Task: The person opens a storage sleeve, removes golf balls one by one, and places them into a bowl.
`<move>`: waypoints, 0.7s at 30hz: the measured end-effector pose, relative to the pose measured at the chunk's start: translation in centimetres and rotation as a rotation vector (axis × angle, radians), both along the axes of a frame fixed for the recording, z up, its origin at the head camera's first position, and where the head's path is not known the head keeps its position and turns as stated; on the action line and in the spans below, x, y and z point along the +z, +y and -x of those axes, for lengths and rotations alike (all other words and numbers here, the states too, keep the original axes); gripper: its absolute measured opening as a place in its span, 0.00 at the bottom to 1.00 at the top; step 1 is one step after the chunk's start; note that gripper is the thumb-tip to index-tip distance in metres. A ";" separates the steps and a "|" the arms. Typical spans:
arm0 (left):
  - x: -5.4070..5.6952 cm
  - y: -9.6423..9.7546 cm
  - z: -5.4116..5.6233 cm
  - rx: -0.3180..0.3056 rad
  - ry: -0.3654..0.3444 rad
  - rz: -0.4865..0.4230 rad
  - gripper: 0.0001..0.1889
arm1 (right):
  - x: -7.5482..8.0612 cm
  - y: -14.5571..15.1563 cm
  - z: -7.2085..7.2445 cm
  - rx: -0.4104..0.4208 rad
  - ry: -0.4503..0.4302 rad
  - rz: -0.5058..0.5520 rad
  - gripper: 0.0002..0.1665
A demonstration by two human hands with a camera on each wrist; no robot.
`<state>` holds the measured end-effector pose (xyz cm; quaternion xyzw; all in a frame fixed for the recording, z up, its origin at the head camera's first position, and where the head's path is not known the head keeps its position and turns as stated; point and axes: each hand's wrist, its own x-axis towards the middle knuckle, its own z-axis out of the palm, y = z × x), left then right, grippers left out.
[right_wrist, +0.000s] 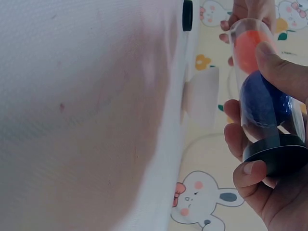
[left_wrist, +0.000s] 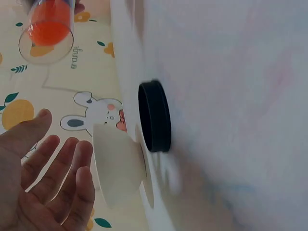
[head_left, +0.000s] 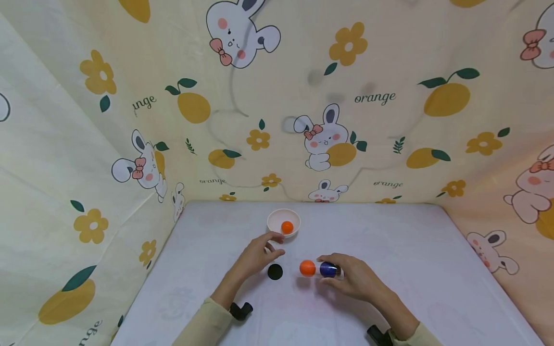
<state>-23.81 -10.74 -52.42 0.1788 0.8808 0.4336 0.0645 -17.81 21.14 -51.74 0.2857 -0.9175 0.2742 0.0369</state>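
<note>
My right hand (head_left: 357, 278) grips a clear plastic tube (right_wrist: 248, 79) lying roughly level above the table. Inside it are a blue ball (right_wrist: 263, 103) by the black base (right_wrist: 276, 151) and an orange ball (head_left: 307, 268) nearer the far end. That end, pointing left, has an uncovered rim in the left wrist view. My left hand (head_left: 258, 254) holds nothing, its fingers loosely bent in front of a small white bowl (head_left: 272, 217). Another orange ball (head_left: 287, 227) sits in the bowl. A round black lid (head_left: 274, 272) is on the table, beside the left hand.
A white cloth covers the table (head_left: 376, 230). Behind it and at both sides hangs a cream curtain (head_left: 277, 96) printed with rabbits, flowers and oranges. Black wrist cameras (head_left: 241, 311) are strapped near both sleeves.
</note>
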 end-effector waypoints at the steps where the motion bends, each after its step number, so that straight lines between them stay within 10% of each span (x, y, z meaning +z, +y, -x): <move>1: 0.0 0.1 -0.2 -0.017 -0.011 -0.012 0.22 | 0.0 0.0 0.0 -0.001 0.000 -0.001 0.30; 11: -0.6 0.6 -1.7 -0.224 -0.116 -0.083 0.21 | -0.2 0.0 0.2 0.003 0.010 0.015 0.31; 21: -0.9 1.0 -2.4 -0.256 -0.110 -0.115 0.22 | -0.3 -0.1 0.4 0.002 0.022 0.008 0.30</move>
